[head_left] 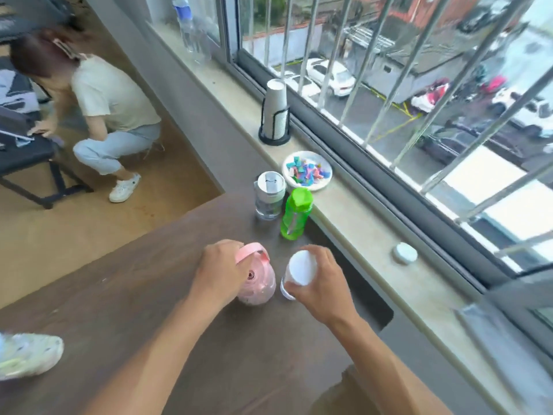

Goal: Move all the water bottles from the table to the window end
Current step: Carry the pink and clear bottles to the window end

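On the dark brown table [149,310] my left hand [220,272] grips the pink bottle [258,284] by its pink carry handle. My right hand [321,283] is closed around the white-capped bottle [300,269], which stands just right of the pink one. Further along the table, beside the window sill, stand a green bottle [294,214] and a clear bottle with a white lid [269,196], both upright and untouched. A clear plastic bottle with a blue label [188,25] stands at the far end of the sill.
The stone window sill [368,232] carries a stack of paper cups in a black holder [275,112], a white plate of coloured bits [307,170] and a small white round lid [405,253]. A person [104,109] crouches on the floor at left. A pale shoe [28,354] rests on the table's near left.
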